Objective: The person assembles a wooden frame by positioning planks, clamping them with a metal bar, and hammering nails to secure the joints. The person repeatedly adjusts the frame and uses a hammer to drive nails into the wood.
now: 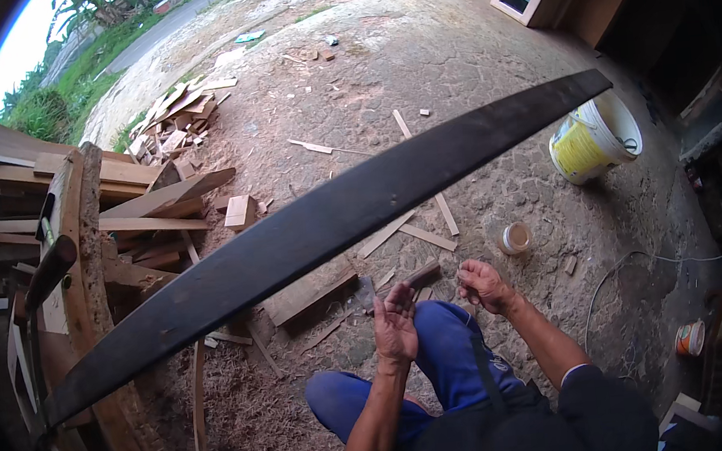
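Note:
A long, dark-stained wooden plank (334, 215) slants across the view from lower left to upper right. Its far right end lies over the rim of a white and yellow bucket (579, 150); its left end meets a wooden work stand (80, 250). Below the plank, my left hand (396, 330) is held above my knee, palm turned up and fingers apart, with nothing seen in it. To its right, my right hand (484, 287) has its fingers curled together in a pinch. Whatever they hold, if anything, is too small to make out. Neither hand touches the plank.
A small open tub (516, 238) stands beyond my right hand. Thin wood strips (428, 237), a thick board (311, 290) and shavings litter the floor. Offcuts (176, 121) are heaped at the far left. A cable (614, 276) and an orange-white tub (689, 338) lie at right.

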Demonstrator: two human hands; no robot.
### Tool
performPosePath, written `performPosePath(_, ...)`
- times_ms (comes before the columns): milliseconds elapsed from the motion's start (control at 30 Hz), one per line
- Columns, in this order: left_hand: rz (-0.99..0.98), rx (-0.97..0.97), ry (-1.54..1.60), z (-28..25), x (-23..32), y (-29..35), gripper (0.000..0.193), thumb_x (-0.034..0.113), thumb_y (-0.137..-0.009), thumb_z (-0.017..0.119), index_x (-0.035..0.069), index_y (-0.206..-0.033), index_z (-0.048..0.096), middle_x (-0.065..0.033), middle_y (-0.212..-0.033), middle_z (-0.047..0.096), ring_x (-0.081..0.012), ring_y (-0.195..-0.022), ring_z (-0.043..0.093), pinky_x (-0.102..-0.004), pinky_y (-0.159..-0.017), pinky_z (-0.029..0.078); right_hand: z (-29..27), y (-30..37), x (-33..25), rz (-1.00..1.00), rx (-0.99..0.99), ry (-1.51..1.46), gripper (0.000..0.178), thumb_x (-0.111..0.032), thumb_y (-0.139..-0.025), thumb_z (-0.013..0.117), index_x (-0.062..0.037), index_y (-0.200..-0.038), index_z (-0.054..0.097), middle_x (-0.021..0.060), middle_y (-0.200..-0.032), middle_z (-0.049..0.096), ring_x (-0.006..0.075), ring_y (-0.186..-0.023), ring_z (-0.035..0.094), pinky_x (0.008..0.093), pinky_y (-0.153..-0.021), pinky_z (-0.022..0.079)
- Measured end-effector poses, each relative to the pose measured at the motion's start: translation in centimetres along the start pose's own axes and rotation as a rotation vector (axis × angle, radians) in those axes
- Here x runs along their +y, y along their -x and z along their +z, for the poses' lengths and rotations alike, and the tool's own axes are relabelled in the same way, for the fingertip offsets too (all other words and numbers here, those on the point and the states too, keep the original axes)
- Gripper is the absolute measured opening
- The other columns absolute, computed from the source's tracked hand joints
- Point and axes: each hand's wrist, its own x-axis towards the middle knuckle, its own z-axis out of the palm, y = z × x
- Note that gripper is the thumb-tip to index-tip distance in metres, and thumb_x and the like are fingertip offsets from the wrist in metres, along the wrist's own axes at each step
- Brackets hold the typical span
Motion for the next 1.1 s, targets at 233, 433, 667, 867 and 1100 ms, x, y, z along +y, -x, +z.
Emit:
performPosePath(233,0.038,-0.067,0.403,12.0,2.4,8.0,0.06,0.051,-0.104,0.046,-0.003,-0.098,0.072,-0.0179,-0.098,0.075,-0.0305,-0.088,0.072,-0.0444,-0.088,0.057,18.6,10.3,-12.7,-0.423,-0.012,0.911,0.013,-0.012,-0.088,0.07,-0.0001,-0.092,0.066,0.0173,-0.082,0.069,0.0304,-0.074,0.069,0.0385,-0.067,0.053)
performPosePath(433,0.09,0.001,0.488,18.0,8.4,15.4,0.049,0.043,-0.104,0.052,0.0,-0.092,0.072,-0.0154,-0.093,0.075,-0.025,-0.083,0.072,-0.0372,-0.08,0.06,27.3,16.5,-20.1,-0.55,-0.112,0.986,0.015,-0.013,-0.084,0.078,-0.0016,-0.084,0.068,0.0143,-0.081,0.069,0.0282,-0.074,0.07,0.0376,-0.068,0.053)
performPosePath(667,0.23,0.073,0.462,26.2,13.8,24.5,0.046,0.041,-0.108,0.045,0.003,-0.098,0.07,-0.0123,-0.097,0.074,-0.0235,-0.095,0.07,-0.038,-0.093,0.055,34.5,23.9,-30.7,-0.562,-0.392,1.124,0.01,-0.012,-0.088,0.069,-0.0026,-0.089,0.066,0.0169,-0.085,0.067,0.0364,-0.082,0.068,0.0427,-0.073,0.053)
performPosePath(867,0.361,0.082,0.457,30.6,19.9,29.7,0.043,0.038,-0.108,0.043,0.003,-0.105,0.067,-0.0118,-0.103,0.072,-0.0245,-0.1,0.069,-0.0403,-0.094,0.055,40.9,26.5,-36.2,-0.648,-0.531,1.041,0.01,-0.01,-0.093,0.063,-0.0016,-0.097,0.063,0.0196,-0.094,0.065,0.0391,-0.089,0.066,0.0444,-0.076,0.052)
performPosePath(1100,0.318,0.124,0.376,30.5,28.8,33.4,0.021,0.015,-0.106,0.045,0.004,-0.121,0.056,-0.007,-0.1,0.067,-0.0171,-0.087,0.067,-0.0327,-0.08,0.059,49.4,23.1,-35.3,-0.148,-0.461,0.551,0.02,-0.022,-0.103,0.059,-0.0019,-0.103,0.059,0.0043,-0.08,0.063,0.0119,-0.069,0.063,0.0276,-0.06,0.051)
